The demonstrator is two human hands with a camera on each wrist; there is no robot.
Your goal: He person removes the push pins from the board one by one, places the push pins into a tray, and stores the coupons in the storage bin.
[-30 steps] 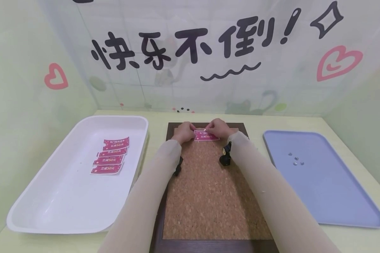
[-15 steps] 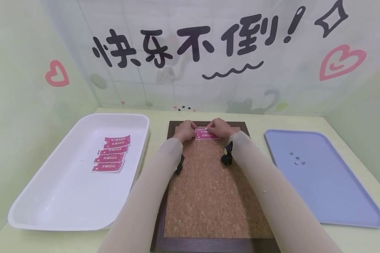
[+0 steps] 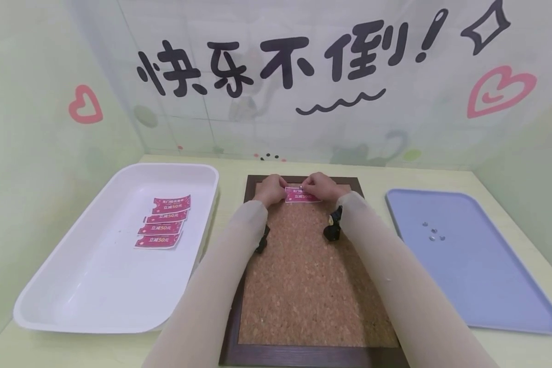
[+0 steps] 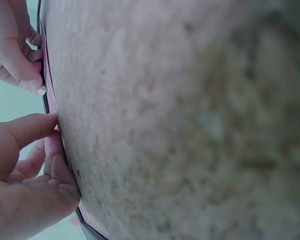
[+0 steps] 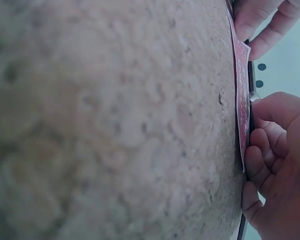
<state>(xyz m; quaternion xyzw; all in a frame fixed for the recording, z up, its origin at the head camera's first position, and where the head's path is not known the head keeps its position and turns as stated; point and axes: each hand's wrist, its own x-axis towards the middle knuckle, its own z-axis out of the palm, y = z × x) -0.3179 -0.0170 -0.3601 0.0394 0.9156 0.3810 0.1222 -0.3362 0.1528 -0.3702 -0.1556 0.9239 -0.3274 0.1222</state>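
Observation:
A pink paper coupon (image 3: 299,196) lies at the top of a framed cork board (image 3: 303,281). My left hand (image 3: 271,189) pinches its left edge between thumb and index finger. My right hand (image 3: 323,186) covers part of the coupon's right side and pinches a small clear push pin (image 5: 254,96) over its upper edge. The pin's point is hidden. In the right wrist view, the coupon (image 5: 242,100) lies along the cork, with the other fingers of the right hand (image 5: 285,160) resting beside it at the frame.
To the left, a deep white tray (image 3: 96,286) holds several overlapping pink coupons (image 3: 165,215). A shallow blue tray (image 3: 478,276) on the right carries several small clear push pins (image 3: 433,232). A printed wall panel (image 3: 257,122) rises behind the board.
The view has shifted slightly. Both hands keep their places at the coupon, with the push pin still held at its upper edge.

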